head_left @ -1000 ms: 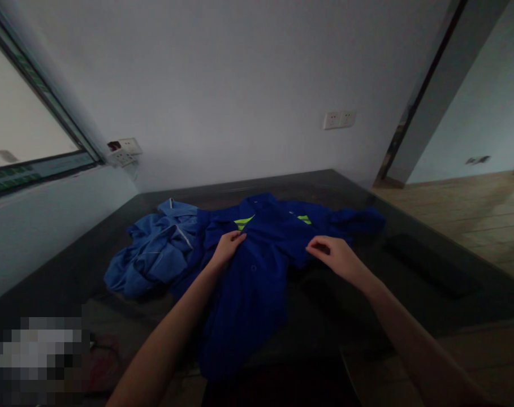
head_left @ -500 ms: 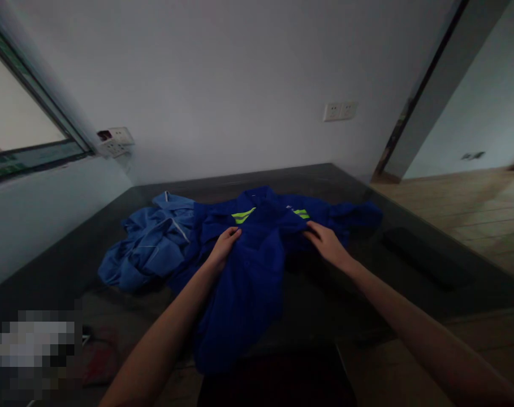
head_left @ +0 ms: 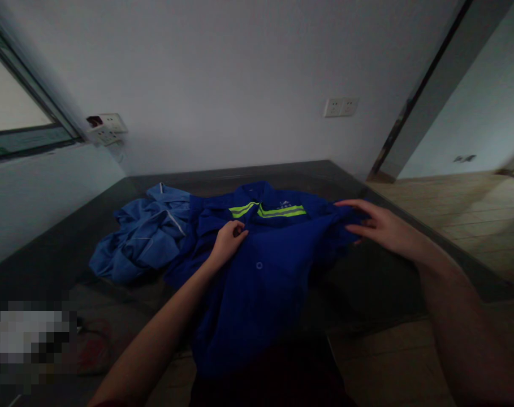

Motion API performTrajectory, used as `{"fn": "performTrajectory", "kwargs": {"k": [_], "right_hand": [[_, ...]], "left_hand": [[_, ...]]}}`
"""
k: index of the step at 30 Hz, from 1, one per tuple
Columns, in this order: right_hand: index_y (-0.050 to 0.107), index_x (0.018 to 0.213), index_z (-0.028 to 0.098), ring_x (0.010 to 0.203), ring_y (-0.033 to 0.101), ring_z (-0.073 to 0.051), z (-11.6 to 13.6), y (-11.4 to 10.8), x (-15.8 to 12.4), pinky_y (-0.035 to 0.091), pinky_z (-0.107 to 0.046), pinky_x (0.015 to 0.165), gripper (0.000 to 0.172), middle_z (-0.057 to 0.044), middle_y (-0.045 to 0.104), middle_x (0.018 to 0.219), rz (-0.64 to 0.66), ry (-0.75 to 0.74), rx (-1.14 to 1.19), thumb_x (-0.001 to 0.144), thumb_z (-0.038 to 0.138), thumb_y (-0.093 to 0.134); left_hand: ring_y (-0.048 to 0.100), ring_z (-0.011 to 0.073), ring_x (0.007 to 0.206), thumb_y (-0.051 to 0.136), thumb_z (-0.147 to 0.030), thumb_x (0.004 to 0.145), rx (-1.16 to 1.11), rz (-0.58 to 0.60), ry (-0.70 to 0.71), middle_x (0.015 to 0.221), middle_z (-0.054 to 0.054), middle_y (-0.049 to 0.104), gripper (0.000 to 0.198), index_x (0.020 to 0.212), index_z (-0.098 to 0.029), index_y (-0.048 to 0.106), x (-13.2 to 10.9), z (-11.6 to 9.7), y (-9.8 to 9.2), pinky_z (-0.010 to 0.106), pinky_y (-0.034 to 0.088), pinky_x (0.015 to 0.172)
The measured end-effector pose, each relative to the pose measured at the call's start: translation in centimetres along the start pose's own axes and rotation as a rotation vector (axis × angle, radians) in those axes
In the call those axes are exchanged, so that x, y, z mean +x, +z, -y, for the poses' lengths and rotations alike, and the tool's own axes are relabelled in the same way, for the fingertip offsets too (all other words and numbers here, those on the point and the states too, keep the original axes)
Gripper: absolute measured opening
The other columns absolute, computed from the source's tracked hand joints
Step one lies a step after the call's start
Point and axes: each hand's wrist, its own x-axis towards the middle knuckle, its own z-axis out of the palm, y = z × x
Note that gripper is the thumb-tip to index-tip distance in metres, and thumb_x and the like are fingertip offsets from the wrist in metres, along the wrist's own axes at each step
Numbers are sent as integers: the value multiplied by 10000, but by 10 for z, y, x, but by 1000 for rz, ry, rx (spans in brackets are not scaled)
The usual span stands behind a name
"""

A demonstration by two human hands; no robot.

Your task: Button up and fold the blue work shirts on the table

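Observation:
A dark blue work jacket [head_left: 273, 249] lies front up on the dark table, collar toward the wall. Yellow-green reflective strips cross its chest, and its lower part hangs over the near table edge. My left hand [head_left: 229, 243] is closed in a pinch on the front panel just below the left strip. At the right, my right hand [head_left: 378, 223] is over the jacket's sleeve, fingers spread apart and touching the cloth. The sleeve's end is partly hidden by that hand. Against the jacket's left side rests a crumpled lighter blue garment [head_left: 142, 237] with white piping.
The dark table [head_left: 155, 176] meets a white wall behind. Two wall sockets [head_left: 341, 107] are at the right, and a socket with an adapter [head_left: 106, 129] is at the left corner. A pixelated patch covers the lower left. Wooden flooring [head_left: 460, 203] shows on the right.
My right hand has left the jacket's front edge and moved right to the sleeve. The right front panel now lies flatter, showing more of its reflective strip. My left hand keeps its pinch.

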Motion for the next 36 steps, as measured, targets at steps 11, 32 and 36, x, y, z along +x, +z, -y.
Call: {"fn": "performTrajectory", "kwargs": {"k": [11,32,36], "right_hand": [[492,1146,200,686,624,-209,-54,30,-57,536,-377,643,680,-46,613,798,-361,234,-33,646,620,683],[620,1163,311,1025,625,-296,-60,30,-100,561,-436,791,421,-65,629,1209,68,379,134,775,473,618],[675,1059,297,1015,605,-297,-65,44,-91,519,-469,841,359,-77,637,1124,38,184,-152,776,499,586]], "left_hand": [[421,113,399,555,-297,778,83,111,-117,468,-81,461,159,903,-199,540,-8,-12,-2,221,292,472],[228,245,1404,523,-512,838,465,417,228,1491,118,322,534,1271,-201,533,-16,69,-20,431,112,1152],[219,229,1407,567,-494,810,412,504,257,1495,114,310,559,1276,-187,531,18,83,-30,388,126,1155]]}}
